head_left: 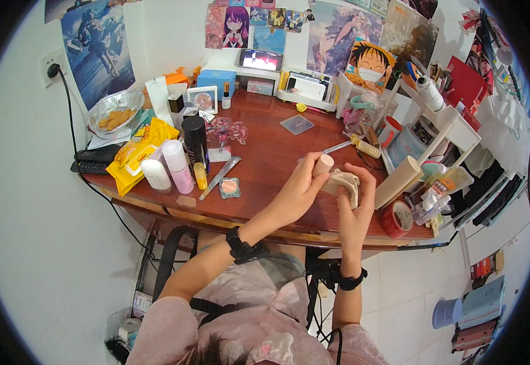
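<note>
Above the right half of the desk, my left hand point(295, 196) is closed around a small pale pinkish-beige cylinder point(323, 163), its round end facing up. Close beside it, my right hand point(356, 204) grips a lumpy beige piece point(342, 182) between thumb and fingers. I cannot tell what that piece is made of, and fingers cover part of it. The two things are very near each other; whether they touch is hard to see. Just beyond my hands lies a tool with a ridged cream-yellow handle point(367, 148) and a thin light shaft point(338, 147).
Right of my hands stand a beige block point(397, 182), a red tape roll point(397, 219) and small bottles point(432, 207). On the left are a yellow wipes pack point(140, 155), a pink-and-white bottle point(178, 167), a nail file point(220, 177) and a compact point(230, 187). A lit phone point(261, 59) stands at the back.
</note>
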Tool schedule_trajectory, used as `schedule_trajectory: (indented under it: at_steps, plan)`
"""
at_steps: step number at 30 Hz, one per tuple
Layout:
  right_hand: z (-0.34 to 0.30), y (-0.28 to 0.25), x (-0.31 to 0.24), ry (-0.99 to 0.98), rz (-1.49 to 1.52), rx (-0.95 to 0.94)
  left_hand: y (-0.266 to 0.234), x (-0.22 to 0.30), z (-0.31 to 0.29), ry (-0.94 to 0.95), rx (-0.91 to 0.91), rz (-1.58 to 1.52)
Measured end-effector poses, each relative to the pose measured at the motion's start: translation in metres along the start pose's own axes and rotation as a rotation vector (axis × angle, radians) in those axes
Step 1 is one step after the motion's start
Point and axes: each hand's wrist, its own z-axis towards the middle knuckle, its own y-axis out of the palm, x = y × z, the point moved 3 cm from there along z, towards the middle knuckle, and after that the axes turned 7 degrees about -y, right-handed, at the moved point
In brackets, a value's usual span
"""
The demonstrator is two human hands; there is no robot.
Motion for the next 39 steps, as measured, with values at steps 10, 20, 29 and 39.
schedule_trajectory:
  at_steps: [10,20,29,39]
  plan:
    - [-0.002,-0.014,0.007,0.054,0.113,0.217,-0.014,0.018,-0.004,0.17,0.112,0.19]
    - [-0.016,0.017,-0.042,-0.125,0.175,-0.206,-0.043,0.058,-0.051,-0.03,-0.015,0.012]
    - [-0.03,0.019,-0.046,0.011,0.16,-0.289,-0.069,0.074,-0.075,-0.053,0.004,0.134]
    - [-0.032,0.03,-0.045,0.154,0.343,-0.428,-0.075,0.078,-0.083,0.065,0.064,0.23]
